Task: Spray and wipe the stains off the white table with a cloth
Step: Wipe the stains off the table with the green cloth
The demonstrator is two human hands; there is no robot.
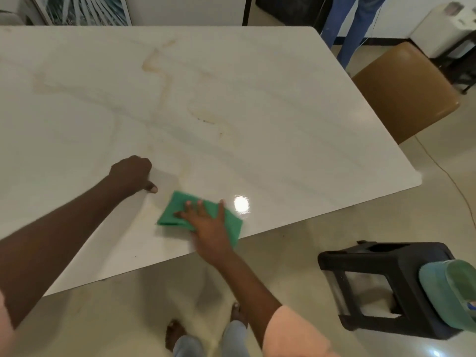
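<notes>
Folded green cloth (201, 215) flat on white glossy worktop (257, 99) nr front edge | R hand (208, 228) splayed, pressing it | L hand (131, 173) fisted, braced on top | tip: even pressure, overlap strokes twd brownish stain streaks (164, 83).

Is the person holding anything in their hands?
The right hand presses flat on the middle of the green cloth, not gripping it. The left hand is a closed fist on the table, holding nothing visible.
</notes>
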